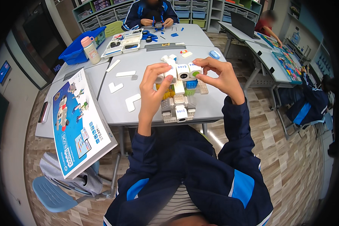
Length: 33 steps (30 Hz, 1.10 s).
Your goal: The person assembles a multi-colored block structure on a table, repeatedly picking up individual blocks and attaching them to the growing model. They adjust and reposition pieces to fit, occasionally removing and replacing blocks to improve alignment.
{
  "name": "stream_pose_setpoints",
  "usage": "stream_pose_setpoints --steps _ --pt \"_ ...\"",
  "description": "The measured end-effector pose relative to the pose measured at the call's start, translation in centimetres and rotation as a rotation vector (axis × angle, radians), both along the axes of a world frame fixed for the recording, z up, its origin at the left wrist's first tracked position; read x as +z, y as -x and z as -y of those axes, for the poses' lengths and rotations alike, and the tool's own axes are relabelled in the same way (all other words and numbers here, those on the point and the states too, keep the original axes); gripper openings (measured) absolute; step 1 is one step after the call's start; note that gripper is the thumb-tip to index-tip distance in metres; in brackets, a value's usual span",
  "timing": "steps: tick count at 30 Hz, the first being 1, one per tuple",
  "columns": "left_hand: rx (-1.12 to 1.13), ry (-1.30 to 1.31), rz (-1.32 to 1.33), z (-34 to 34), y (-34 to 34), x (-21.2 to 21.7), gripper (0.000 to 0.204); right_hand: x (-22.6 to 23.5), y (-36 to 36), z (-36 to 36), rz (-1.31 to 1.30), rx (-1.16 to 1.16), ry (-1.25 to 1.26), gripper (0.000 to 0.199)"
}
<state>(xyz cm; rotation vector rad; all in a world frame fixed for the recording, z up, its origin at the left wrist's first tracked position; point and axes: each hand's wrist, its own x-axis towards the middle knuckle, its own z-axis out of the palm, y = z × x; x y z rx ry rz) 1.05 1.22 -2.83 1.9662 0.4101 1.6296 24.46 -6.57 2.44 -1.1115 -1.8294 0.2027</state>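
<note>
Pinching with left hand [153,87] and right hand [221,75] at twelve o'clock on a block build [179,98]

Closing left thumb and fingers around the ten-o'clock end of a white cube row [182,70], narrowing right thumb and forefinger onto a green-faced cube [195,72] at one o'clock. Standing the build at the six-o'clock edge of a grey table [115,107]; hiding any joint below the row. Apparently seating or aligning cubes, likely calling next for level, even pressure. Showing short blue characters, seemingly handwritten, on the row and on a lower cube [181,113] at six o'clock. Carrying large white lettering plus smaller dark print on a blue-and-white box [83,126] at eight o'clock.
</note>
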Motion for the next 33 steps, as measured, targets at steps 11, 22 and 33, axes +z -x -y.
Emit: stream_pose_setpoints --steps 11,22,33 --pt "0.018 0.004 -0.004 0.1 -0.1 0.0 0.022 -1.0 0.3 -0.5 -0.055 -0.003 -0.088 0.029" --pt "0.014 -0.002 -0.017 0.1 0.0 -0.1 0.022 -0.4 0.5 -0.4 0.192 -0.053 -0.218 0.032" --pt "-0.162 0.154 0.164 0.7 0.0 -0.4 0.042 -2.6 -1.7 -1.0 -0.317 -0.042 -0.066 0.03"
